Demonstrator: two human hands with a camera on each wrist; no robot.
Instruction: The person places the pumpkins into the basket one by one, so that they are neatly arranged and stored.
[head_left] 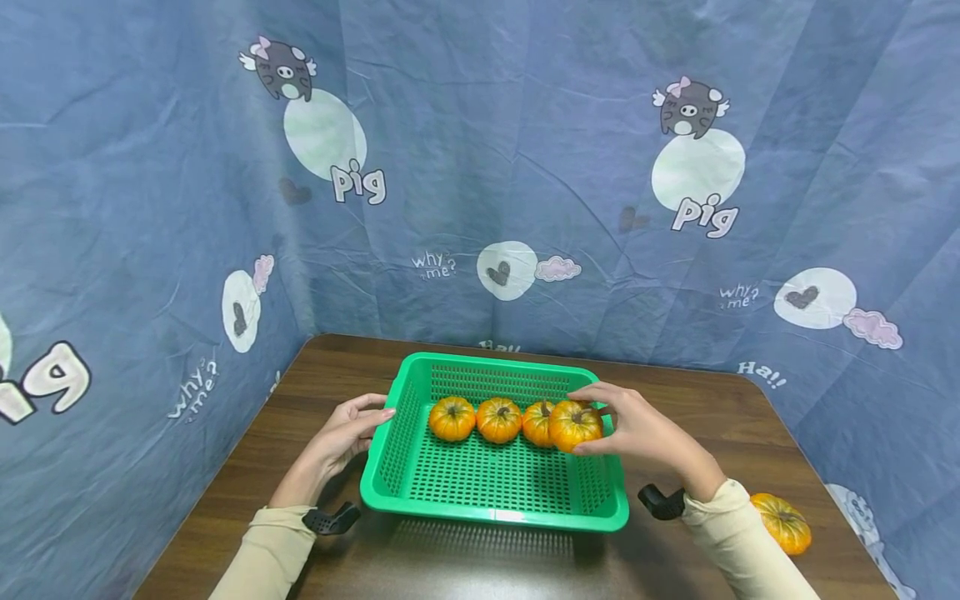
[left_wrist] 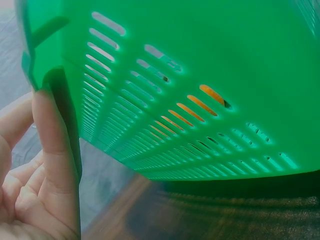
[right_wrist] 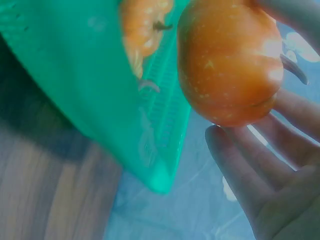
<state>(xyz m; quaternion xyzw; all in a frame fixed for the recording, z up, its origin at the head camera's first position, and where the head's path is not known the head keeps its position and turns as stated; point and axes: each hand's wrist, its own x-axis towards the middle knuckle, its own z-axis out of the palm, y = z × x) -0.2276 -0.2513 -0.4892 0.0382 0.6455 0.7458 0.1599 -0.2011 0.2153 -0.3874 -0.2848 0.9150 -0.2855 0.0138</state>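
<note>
A green plastic basket point(head_left: 495, 513) with slotted walls stands on the table, and three small orange pumpkins point(head_left: 452, 418) sit in a row along its middle. At the basket's left side, my left hand point(head_left: 347, 435) grips the rim; the left wrist view shows fingers point(left_wrist: 52, 135) against the outside just under the lip. My right hand point(head_left: 637, 425) holds another small pumpkin point(right_wrist: 230, 65) between thumb and fingers, over the right end of the basket. In the head view this pumpkin point(head_left: 576, 426) overlaps the rightmost one in the row.
One more pumpkin point(head_left: 782, 523) lies on the brown wooden table point(head_left: 697, 400) at the right, beside my right sleeve. Blue cloth point(head_left: 450, 125) printed with pigs hangs behind the table and along its sides.
</note>
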